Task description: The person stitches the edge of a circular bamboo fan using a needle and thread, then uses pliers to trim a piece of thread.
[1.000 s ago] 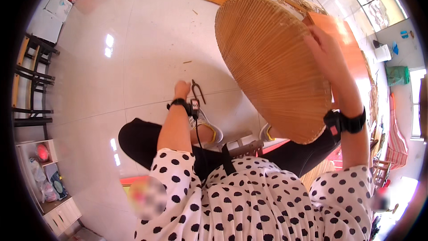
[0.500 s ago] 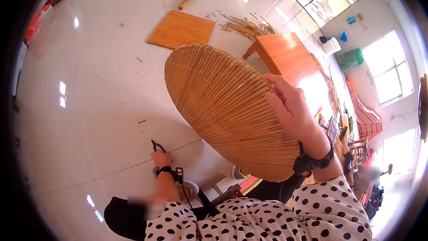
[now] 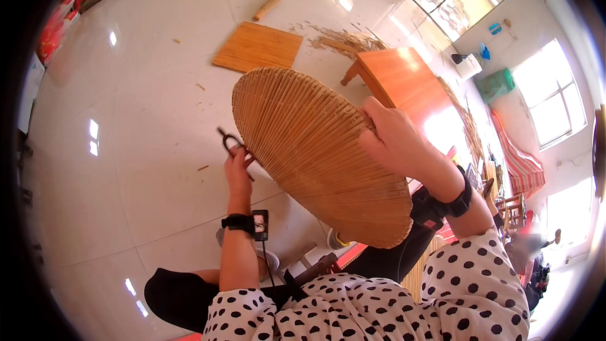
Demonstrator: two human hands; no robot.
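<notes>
A large oval fan of thin, radiating tan slats [image 3: 309, 158] is tilted in front of me. My right hand [image 3: 394, 142] is closed on its upper right rim, thumb over the slats. My left hand [image 3: 238, 167] holds a dark metal scissor-like tool [image 3: 228, 139] close beside the fan's left edge; whether it touches the fan I cannot tell. Both forearms rise from the lower edge, above my dark-clad legs.
An orange wooden table [image 3: 401, 82] stands beyond the fan, with a square wooden board [image 3: 255, 44] on the floor, loose strips [image 3: 353, 41] and a short bundle [image 3: 266, 8]. A striped cloth [image 3: 517, 164], chairs and partly hidden legs are at the right.
My left hand has picked the dark tool up off the floor and raised it to the fan's left edge. The view has shifted toward the table, and the fan sits lower in it.
</notes>
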